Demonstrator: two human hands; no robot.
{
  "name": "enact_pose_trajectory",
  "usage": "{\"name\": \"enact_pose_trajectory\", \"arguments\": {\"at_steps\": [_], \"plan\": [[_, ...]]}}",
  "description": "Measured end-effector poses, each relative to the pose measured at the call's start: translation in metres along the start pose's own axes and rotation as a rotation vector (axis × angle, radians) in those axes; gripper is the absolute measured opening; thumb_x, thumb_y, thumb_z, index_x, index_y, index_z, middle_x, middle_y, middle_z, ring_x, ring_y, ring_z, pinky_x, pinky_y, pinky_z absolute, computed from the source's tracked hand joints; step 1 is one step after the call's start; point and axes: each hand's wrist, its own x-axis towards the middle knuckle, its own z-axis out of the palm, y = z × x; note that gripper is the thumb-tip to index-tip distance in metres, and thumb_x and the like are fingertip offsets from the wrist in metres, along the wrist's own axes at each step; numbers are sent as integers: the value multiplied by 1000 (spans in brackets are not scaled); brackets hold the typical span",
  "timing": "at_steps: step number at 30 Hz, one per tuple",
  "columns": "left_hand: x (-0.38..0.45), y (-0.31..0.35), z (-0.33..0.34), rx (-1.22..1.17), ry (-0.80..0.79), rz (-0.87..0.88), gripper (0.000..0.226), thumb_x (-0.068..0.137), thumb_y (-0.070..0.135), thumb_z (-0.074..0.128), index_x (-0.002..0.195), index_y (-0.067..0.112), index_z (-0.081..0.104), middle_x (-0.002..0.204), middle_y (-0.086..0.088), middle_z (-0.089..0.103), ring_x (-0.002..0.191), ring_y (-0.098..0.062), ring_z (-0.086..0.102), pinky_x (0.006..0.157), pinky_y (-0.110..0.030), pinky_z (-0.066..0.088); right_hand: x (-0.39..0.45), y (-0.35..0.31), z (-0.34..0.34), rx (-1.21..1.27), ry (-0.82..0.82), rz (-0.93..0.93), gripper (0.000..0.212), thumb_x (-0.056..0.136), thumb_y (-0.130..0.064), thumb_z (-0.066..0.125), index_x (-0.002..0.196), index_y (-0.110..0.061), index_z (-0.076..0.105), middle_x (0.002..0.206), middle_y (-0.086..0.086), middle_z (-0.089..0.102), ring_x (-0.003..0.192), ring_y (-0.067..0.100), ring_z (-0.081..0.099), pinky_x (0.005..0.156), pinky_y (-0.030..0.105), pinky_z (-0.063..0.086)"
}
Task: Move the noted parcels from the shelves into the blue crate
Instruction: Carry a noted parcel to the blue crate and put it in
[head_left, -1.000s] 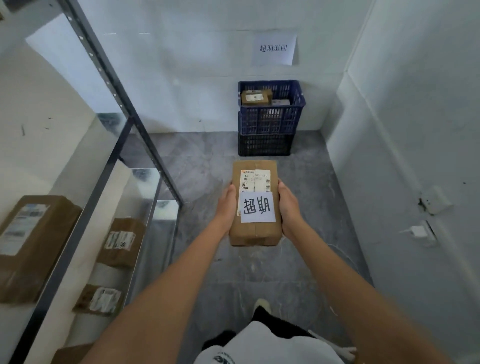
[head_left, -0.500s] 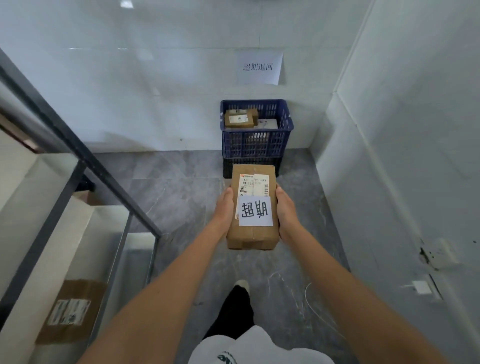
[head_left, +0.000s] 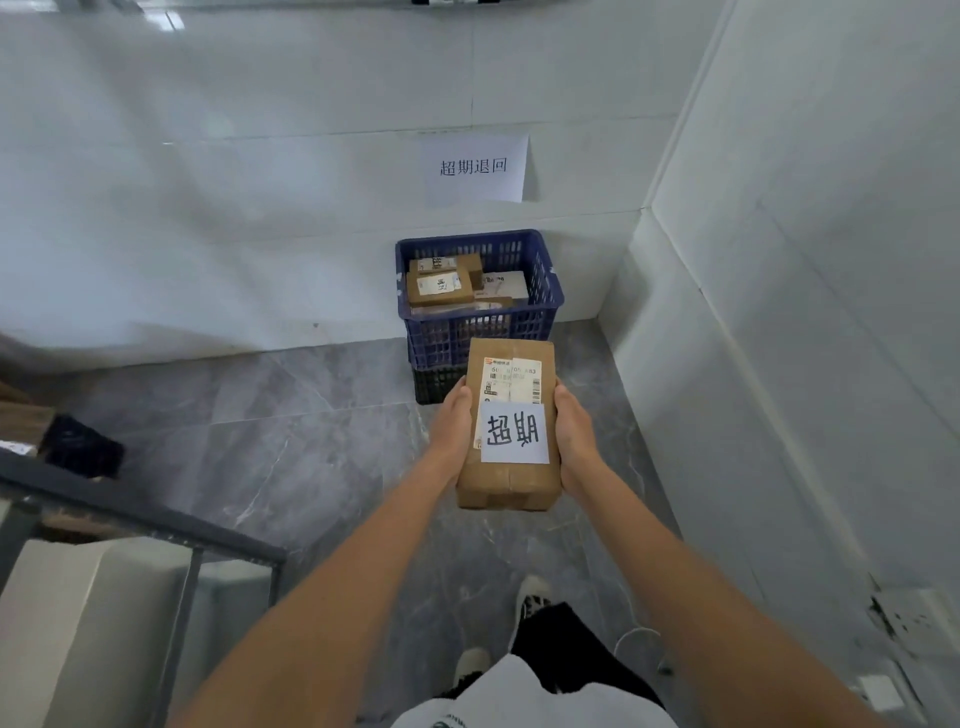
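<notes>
Both hands, left and right, grip the box by its sides, up over the floor. Its white note says 超期. Ahead, the blue crate holds more boxes. The wall sign above reads 超期退回. A shelf stands left.

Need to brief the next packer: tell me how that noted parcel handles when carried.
The noted parcel is probably stiff: its cardboard edges stay straight between the left hand and right hand. Likely light, since only side pressure supports it. Flat faces shouldn't roll.
</notes>
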Motion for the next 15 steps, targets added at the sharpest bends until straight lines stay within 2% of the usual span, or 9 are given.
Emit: {"name": "enact_pose_trajectory", "arguments": {"at_steps": [4, 7, 10, 15], "plan": [[71, 16, 19, 33, 52, -3, 37, 104, 30, 30, 131, 27, 55, 102, -8, 73, 91, -27, 71, 81, -43, 59, 74, -26, 4, 4, 35, -10, 38, 103, -36, 37, 130, -19, 58, 103, 11, 73, 91, 30, 72, 69, 37, 61], [130, 32, 35, 34, 78, -31, 38, 104, 31, 30, 132, 23, 55, 98, -8, 74, 88, -26, 72, 73, -37, 60, 134, -53, 7, -2, 9, -19, 34, 104, -35, 36, 125, -22, 60, 103, 13, 73, 95, 34, 71, 78, 46, 60], [180, 56, 52, 36, 88, -36, 37, 105, 31, 30, 128, 19, 57, 97, -7, 73, 81, -20, 71, 63, -28, 57, 189, -79, 9, -25, 2, -1, 32, 104, -37, 36, 119, -25, 61, 101, 13, 74, 92, 33, 72, 82, 50, 59], [252, 90, 72, -21, 102, -71, 30, 105, 26, 31, 121, 27, 55, 104, -7, 70, 89, -21, 68, 81, -38, 57, 267, -114, 18, -48, 27, 50, 28, 101, -37, 39, 101, -27, 65, 98, 12, 74, 92, 33, 72, 84, 52, 58]]}}
